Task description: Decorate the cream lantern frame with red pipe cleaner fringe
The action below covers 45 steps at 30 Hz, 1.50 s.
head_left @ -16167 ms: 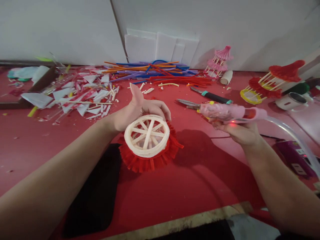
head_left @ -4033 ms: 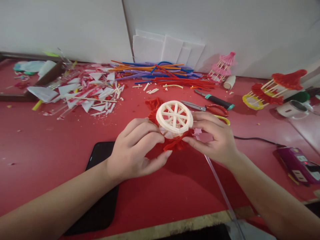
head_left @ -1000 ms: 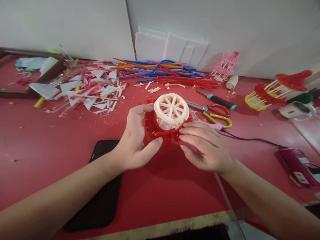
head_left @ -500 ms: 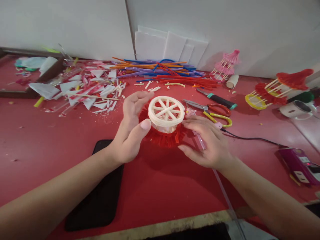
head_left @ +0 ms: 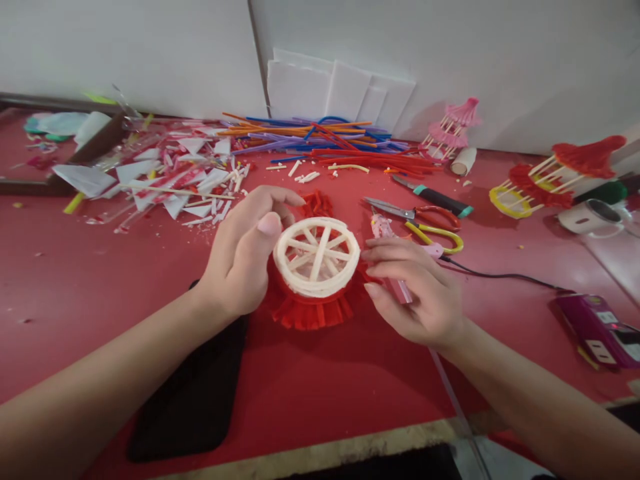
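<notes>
A cream wheel [head_left: 320, 253] sits over a red fringe [head_left: 313, 315] near the middle of a red desk [head_left: 325, 393], framed by two bare hands. The left hand [head_left: 245, 257], at the wheel's 10 o'clock, has its fingers curled and its thumb raised, with a gap between; whether it touches the wheel cannot be told. The right hand [head_left: 425, 287], at 3 o'clock, keeps its fingers narrow beside the fringe; whether they pinch it cannot be told. Good handling would seem to call for light, even support from both sides, with no weight on the wheel's top and the fringe left uncrushed. A pink glue gun [head_left: 383, 227] lies at 2 o'clock by the right knuckles, possibly hot and best given room; cutters [head_left: 411, 215] lie just beyond.
</notes>
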{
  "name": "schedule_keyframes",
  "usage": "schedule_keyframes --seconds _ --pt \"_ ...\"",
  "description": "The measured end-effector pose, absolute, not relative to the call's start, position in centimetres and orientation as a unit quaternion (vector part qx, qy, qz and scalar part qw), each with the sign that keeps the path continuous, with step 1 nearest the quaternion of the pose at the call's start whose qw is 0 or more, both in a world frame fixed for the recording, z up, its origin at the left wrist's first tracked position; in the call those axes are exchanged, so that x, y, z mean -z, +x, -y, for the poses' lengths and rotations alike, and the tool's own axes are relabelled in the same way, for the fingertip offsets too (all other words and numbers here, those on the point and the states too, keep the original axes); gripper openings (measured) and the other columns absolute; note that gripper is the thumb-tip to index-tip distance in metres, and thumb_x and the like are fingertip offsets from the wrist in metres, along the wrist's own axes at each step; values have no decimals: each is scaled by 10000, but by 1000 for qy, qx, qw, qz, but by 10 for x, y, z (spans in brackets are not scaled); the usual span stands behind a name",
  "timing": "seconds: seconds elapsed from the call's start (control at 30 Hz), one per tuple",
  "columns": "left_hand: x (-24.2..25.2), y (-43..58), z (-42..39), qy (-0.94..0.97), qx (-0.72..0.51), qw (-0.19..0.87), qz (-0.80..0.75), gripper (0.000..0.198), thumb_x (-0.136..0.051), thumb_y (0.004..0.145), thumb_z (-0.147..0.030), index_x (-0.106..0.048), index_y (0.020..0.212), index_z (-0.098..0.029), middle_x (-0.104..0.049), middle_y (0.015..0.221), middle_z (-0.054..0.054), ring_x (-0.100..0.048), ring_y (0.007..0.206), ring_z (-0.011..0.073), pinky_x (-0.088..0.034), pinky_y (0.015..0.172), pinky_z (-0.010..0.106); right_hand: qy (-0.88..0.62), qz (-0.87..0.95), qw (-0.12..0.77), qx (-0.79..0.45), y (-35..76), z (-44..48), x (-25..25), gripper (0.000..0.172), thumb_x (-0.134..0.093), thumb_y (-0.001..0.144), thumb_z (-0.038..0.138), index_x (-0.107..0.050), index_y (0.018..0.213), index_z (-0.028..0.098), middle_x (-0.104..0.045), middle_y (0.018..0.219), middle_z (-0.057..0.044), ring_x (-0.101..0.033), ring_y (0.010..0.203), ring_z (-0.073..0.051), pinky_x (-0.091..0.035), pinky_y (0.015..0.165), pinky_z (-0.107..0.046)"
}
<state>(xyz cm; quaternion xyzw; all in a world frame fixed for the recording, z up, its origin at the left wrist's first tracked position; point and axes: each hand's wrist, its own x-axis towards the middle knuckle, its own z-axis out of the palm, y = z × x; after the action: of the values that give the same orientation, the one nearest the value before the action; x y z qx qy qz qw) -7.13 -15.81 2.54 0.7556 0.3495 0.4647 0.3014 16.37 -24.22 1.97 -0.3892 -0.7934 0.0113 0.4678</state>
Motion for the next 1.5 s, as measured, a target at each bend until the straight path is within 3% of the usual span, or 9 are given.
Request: schedule_keyframes --seconds 0.17,0.3,0.4,0.57,0.73,0.87,1.2,1.4,1.5 --pt "-28 -75 155 811 -441 308 -230 699 -382 938 -772 -544 1324 -213 -597 1319 124 -561 1237 319 -471 1079 514 -375 803 463 -13 164 244 -24 89 -698 891 138 -711 955 199 -784 899 -57 -761 886 -207 -648 850 -405" --pt "-30 -79 156 861 -362 317 -166 990 -735 760 -731 -245 1493 -280 -288 1546 180 -449 1423 393 -561 1050 544 -375 806 458 -12 166 246 -24 131 -732 878 131 -737 983 208 -796 916 -45 -759 899 -201 -648 849 -395" --pt "-27 -80 157 883 -345 232 -219 1141 -880 640 -630 -191 1491 -309 -235 1547 174 -486 1379 416 -580 1034 580 -380 799 465 -12 166 248 -24 156 -755 861 136 -756 995 216 -791 907 -40 -752 870 -194 -649 831 -393" --pt "-25 -78 158 886 -357 121 -270 924 -839 623 -677 -426 1318 -228 -436 1385 176 -424 1391 453 -559 1048 604 -396 789 470 -19 163 252 -23 156 -746 877 143 -757 1008 227 -800 902 -32 -756 837 -187 -654 823 -402" --pt "-34 -73 165 882 -348 157 -275 947 -869 712 -505 -260 1379 -219 -487 1365 189 -681 1079 301 -647 810 461 -405 793 455 4 161 253 -26 124 -747 879 144 -757 989 199 -809 913 -51 -756 842 -197 -646 804 -398" --pt "-35 -71 166 866 -347 216 -289 957 -889 690 -461 -249 1366 -238 -574 1297 154 -690 1083 308 -636 796 456 -399 807 435 25 160 253 -28 100 -757 872 155 -762 955 209 -805 898 -47 -741 851 -207 -633 757 -397" --pt "-32 -70 162 860 -354 251 -269 960 -897 688 -464 -249 1362 -248 -556 1270 122 -696 1060 258 -642 801 394 -381 824 415 55 158 253 -27 109 -782 842 129 -751 936 174 -813 912 -55 -736 861 -216 -617 767 -396" --pt "-32 -68 156 840 -372 311 -243 959 -936 611 -467 -334 1345 -329 -643 1170 73 -735 969 282 -664 750 409 -375 828 412 63 157 253 -26 81 -788 834 121 -748 903 135 -814 906 -72 -734 860 -218 -622 771 -401" --pt "-33 -67 157 832 -376 329 -240 839 -933 619 -441 -443 1288 -308 -672 1137 81 -737 937 289 -664 723 410 -375 829 412 59 156 253 -26 77 -784 837 116 -745 899 137 -815 909 -69 -735 864 -214 -626 772 -394"
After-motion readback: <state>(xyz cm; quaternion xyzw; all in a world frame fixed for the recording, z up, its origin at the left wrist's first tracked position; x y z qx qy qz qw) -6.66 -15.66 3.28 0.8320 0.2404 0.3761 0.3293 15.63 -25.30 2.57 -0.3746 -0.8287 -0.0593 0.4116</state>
